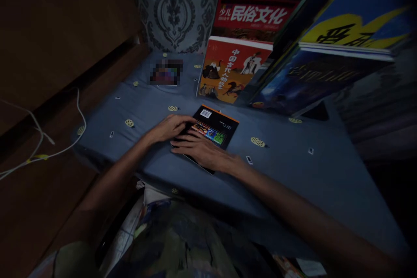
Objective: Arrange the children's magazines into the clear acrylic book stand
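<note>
Dimly lit from above, a small black book [213,132] is seen lying flat, back cover up, on a blue cloth [293,169] dotted with small pale round motifs. Both hands are laid on the near end of the book, seemingly to keep it flat and steady against the soft cloth. The left hand [169,128] is placed palm down on the book's left edge, its fingers held close together and curled slightly over the corner; nothing is pinched. The right hand [203,152] is spread flat across the near half of the cover, fingers extended leftward so that their tips nearly meet the left hand. A white barcode label and a strip of small coloured pictures are left uncovered on the far half of the book. Just beyond the book, a red-and-orange picture book [233,71] is propped upright, leaning back against a stack of larger books [342,47] to the book's far right; a red volume with large white characters [257,15] is stood behind it. These are leaned one against another, presumably so that they stay upright on the soft surface. Beyond the book to the left, a small blurred object [166,73] is set on the cloth. A patterned grey curtain [176,4] is hung behind everything. Well to the left of the book, a white cable [65,139] is draped over a brown wooden surface [48,30].
</note>
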A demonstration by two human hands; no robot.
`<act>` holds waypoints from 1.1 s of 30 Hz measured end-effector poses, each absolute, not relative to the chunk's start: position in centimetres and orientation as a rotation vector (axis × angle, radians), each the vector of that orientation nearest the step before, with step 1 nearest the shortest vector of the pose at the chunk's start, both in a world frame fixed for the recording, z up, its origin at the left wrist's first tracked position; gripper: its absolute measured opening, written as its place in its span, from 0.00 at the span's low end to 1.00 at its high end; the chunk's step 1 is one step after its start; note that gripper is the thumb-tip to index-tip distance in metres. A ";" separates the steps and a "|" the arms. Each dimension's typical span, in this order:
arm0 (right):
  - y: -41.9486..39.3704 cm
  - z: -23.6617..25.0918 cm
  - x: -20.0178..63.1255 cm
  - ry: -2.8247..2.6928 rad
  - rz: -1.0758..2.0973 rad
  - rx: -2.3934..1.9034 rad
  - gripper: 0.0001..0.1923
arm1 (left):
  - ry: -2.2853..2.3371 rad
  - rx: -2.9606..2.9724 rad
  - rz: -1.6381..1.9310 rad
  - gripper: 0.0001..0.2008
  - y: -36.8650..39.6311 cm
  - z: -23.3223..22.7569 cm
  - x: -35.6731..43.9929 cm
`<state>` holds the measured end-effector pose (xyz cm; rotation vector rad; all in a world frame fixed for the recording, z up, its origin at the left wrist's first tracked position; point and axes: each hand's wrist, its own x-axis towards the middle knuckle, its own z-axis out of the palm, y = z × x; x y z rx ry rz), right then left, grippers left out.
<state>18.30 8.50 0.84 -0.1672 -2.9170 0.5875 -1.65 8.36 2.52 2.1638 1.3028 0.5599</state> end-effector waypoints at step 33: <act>-0.3 1.7 30.2 -2.527 1.038 -0.630 0.22 | 1.793 2.543 0.268 0.21 4.4 2.2 3.8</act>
